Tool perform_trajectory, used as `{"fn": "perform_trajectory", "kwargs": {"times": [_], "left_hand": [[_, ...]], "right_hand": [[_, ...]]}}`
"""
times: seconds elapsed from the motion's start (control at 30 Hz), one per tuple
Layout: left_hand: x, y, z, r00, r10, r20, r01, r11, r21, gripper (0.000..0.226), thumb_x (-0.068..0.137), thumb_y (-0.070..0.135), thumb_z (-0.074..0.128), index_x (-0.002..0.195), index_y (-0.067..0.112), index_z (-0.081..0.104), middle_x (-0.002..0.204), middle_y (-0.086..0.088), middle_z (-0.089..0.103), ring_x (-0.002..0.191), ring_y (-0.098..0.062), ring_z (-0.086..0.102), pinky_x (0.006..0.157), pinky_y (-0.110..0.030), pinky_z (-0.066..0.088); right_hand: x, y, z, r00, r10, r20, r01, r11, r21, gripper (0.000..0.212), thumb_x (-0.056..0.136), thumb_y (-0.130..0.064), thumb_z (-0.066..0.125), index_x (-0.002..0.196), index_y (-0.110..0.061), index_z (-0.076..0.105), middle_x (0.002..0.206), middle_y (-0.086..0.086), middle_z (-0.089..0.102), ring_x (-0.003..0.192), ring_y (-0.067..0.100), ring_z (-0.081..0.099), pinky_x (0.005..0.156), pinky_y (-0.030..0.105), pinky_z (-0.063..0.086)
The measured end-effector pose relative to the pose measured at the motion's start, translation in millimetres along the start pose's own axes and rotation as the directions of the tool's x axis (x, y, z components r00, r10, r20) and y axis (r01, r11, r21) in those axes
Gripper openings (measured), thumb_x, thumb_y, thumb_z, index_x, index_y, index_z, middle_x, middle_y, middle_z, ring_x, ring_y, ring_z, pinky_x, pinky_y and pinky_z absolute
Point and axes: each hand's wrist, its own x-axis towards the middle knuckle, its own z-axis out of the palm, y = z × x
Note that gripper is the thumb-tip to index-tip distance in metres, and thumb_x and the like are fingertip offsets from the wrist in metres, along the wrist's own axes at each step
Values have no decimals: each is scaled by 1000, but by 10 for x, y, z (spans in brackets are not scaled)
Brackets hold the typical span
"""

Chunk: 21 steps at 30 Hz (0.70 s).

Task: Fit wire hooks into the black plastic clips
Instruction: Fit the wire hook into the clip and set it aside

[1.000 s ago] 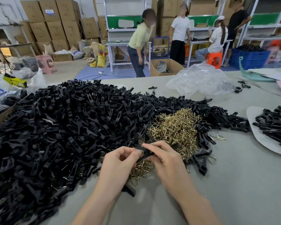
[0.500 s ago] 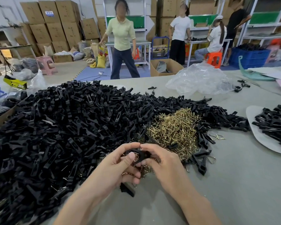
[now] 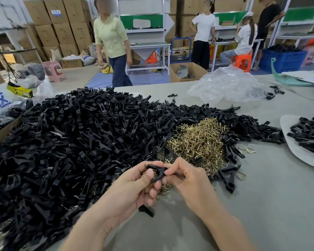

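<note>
Table (image 3: 261,205) | black clip (image 3: 158,173) pinched between left hand (image 3: 130,187), right hand (image 3: 190,182) fingers (image 3: 173,166)

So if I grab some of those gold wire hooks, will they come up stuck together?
Probably yes: the gold wire hooks lie in a tangled heap, so a clump would likely lift together. They look thin, so probably light and springy.

Black clips (image 3: 76,142); brass-gold wire hooks (image 3: 198,142); grey table (image 3: 261,196)
</note>
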Motion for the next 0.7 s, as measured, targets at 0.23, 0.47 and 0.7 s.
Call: {"fn": "perform_trajectory", "kwargs": {"times": [0.23, 0.47, 0.7], "left_hand": [[5, -14, -19, 1000, -8, -23, 8, 1000, -1, 32, 89, 22, 57, 117, 7, 65, 70, -8, 56, 54, -11, 49, 47, -21, 43], [6, -24, -23, 999, -14, -41, 15, 1000, 13, 32, 90, 21, 56, 118, 7, 63, 69, -7, 56, 54, -10, 47, 47, -22, 42], [8, -8, 4, 998, -24, -63, 26, 999, 29, 35, 90, 21, 54, 121, 5, 60, 69, -8, 54, 52, -10, 44, 46, -21, 40]], "right_hand": [[8, -5, 10, 1000, -7, 21, 7, 1000, -3, 30, 90, -6, 72, 82, -31, 58, 94, -9, 79, 99, 5, 72, 89, 27, 55], [2, -7, 4, 1000, 1, 8, 0, 999, -46, 37, 90, -6, 72, 78, -39, 60, 90, -16, 78, 93, 2, 73, 83, 19, 54], [9, -7, 0, 1000, 4, 14, -4, 1000, -27, 39, 88, 0, 72, 76, -36, 61, 84, -14, 78, 93, -2, 72, 80, 10, 49]]}}
